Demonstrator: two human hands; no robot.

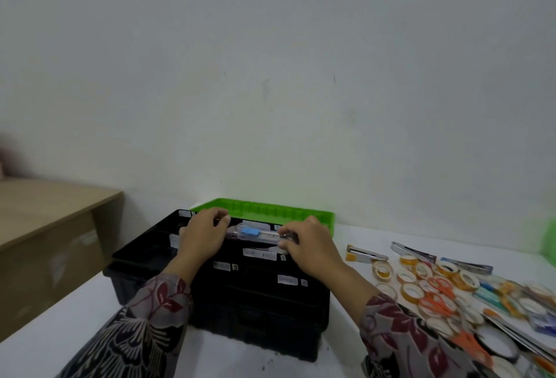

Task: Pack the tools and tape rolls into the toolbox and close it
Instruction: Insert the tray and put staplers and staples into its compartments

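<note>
**A:** Both hands are over the toolbox (pixel 228 296). It's black, sitting on the white table (pixel 90 317), with its green lid (pixel 270 212) thrown open at the back, near the wall.

**B:** And there's a tool between those hands. It's a clear cutter (pixel 255 231) with a blue slider, lying crosswise over the back compartments of the top tray (pixel 141 252).

**A:** The left hand (pixel 201 239) has its fingers curled round the cutter's left end. The right hand (pixel 313 248) pinches the other end with thumb and fingertips.

**B:** Is the cutter down in the tray or just above it?

**A:** I can't tell from here, the hands cover too much. There are white labels (pixel 260 253) on the tray dividers, but they're too blurred to read.

**B:** Plenty is outside the box. To the right, well apart from it, there's a heap of tape rolls (pixel 412 292) with orange scissors (pixel 439 296) lying among them.

**A:** There's also a stapler (pixel 362 254) at the near edge of that pile, closest to the box, with more metal tools behind it.

**B:** Patterned sleeves (pixel 150 317) reach to both wrists. At far left a wooden desk (pixel 45 203) stands beside the table.
</note>
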